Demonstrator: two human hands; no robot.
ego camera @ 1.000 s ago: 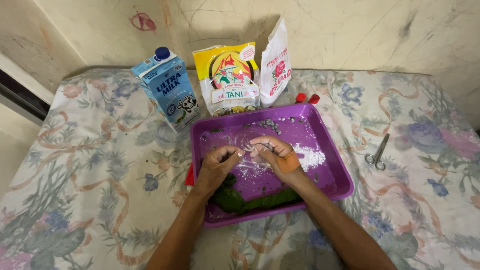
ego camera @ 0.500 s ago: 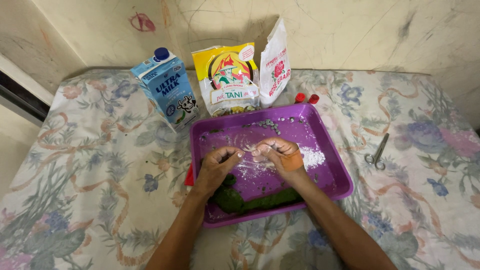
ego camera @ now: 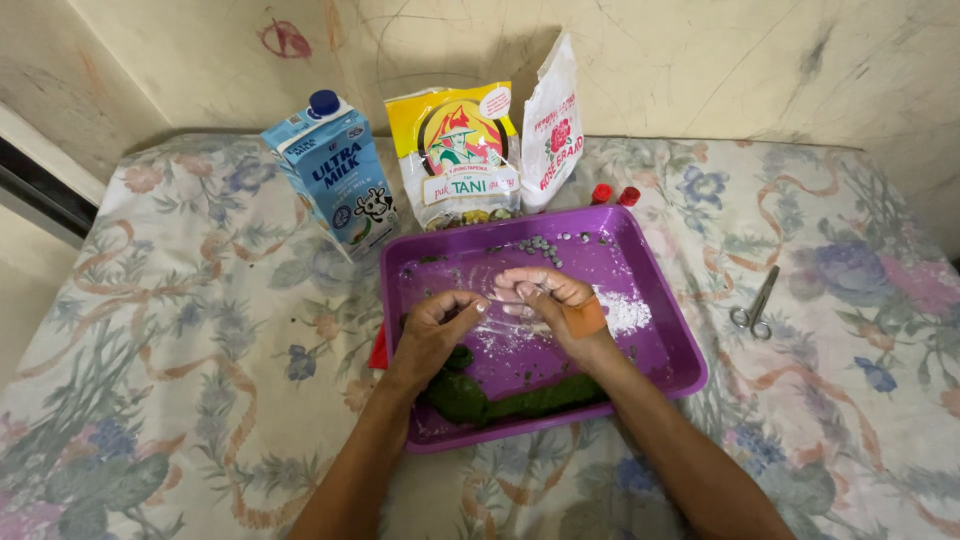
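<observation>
A purple tray lies on a flowered cloth, dusted with white flour. A long roll of green dough lies along its near side. Several small dark balls sit near the tray's far edge. My left hand and my right hand meet over the tray's middle, fingertips pinched together on a small piece that is hidden between them. An orange plaster wraps the base of my right thumb.
Behind the tray stand a blue milk carton, a yellow packet and a white flour bag. Two red caps lie by the tray's far edge. Scissors lie to the right. A wall closes the back.
Both hands stay over the tray's middle; the fingers have shifted slightly as they work the small piece. Nothing else has moved.
</observation>
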